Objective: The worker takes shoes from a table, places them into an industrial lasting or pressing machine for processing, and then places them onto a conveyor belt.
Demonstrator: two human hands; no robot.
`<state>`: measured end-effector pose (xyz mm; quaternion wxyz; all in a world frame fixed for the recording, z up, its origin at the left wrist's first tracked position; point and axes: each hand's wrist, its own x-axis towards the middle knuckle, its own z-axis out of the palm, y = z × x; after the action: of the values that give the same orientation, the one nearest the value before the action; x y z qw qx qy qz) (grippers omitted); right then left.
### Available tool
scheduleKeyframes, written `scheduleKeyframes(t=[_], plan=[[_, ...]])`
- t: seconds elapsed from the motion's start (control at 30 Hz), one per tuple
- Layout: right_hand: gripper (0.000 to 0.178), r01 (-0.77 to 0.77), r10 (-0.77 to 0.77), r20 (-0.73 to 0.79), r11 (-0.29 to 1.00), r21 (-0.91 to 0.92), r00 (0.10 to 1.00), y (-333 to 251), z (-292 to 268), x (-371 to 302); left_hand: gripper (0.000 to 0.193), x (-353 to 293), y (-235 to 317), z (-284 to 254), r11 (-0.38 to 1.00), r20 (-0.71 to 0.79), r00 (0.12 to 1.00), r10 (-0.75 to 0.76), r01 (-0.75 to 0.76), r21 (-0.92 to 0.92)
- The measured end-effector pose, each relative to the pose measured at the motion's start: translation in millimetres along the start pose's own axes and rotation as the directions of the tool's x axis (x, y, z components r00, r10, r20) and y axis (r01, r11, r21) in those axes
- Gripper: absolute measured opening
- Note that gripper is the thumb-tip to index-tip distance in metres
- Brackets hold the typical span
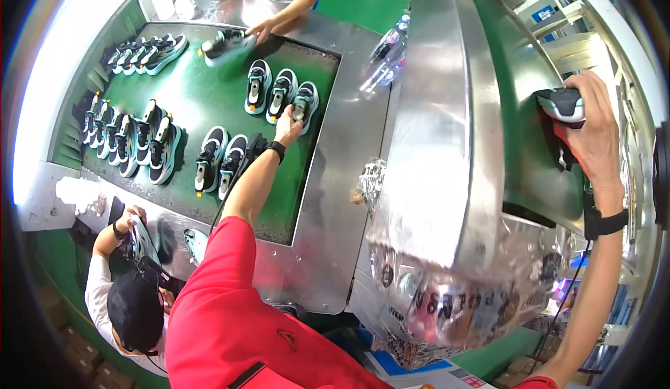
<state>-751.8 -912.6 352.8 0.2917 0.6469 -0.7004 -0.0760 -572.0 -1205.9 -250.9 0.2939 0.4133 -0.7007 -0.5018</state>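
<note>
My left hand [288,128] reaches onto the green conveyor belt [237,99], its fingers closed on the rightmost sneaker [306,101] of a row of three. That sneaker is black and grey with a pale sole. Beside it stand two more black sneakers [282,90] of the same look. At the far right, my right hand [594,127] grips a black-and-white shoe [562,105] over a second green belt [520,109]; red shows beneath it. The palm side of that grip is hidden. Both wrists wear black bands.
Several sneakers [164,151] stand in rows on the left belt. Across it, a co-worker's hand [262,31] holds a blurred shoe [227,45]. Another person in a black cap [137,312] handles a shoe at lower left. A metal housing [436,123] divides the belts; plastic bottles [391,54] lie beside it.
</note>
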Motion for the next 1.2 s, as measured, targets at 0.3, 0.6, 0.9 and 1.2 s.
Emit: scheduleKeyframes(t=[0.3, 0.6, 0.9, 1.2], plan=[[0.041, 0.014, -0.015, -0.041, 0.999, -0.039, 0.999, 14.0, 7.4, -1.2, 0.057, -223.9, -32.5, -3.3, 0.977, 0.442, 0.88, 0.175, -0.099, -0.188], [0.053, -0.468, 0.558, -0.481, 0.829, 0.305, 0.676, -9.2, -184.2, -140.8, 0.023, -415.3, 209.0, -56.7, 0.762, 0.982, 0.177, 0.072, 0.625, -0.169], [0.027, -0.613, 0.963, -0.253, 0.256, 0.747, 0.095, -201.6, -312.9, -385.6, 0.1, -540.4, 424.0, -15.2, 0.532, 0.735, -0.336, 0.589, 0.846, -0.039], [0.061, -0.294, 0.69, -0.04, -0.254, 0.921, -0.723, -528.8, -364.3, -597.2, 0.057, -806.3, 421.9, -41.8, 0.786, 0.609, -0.694, 0.384, 0.592, 0.178]])
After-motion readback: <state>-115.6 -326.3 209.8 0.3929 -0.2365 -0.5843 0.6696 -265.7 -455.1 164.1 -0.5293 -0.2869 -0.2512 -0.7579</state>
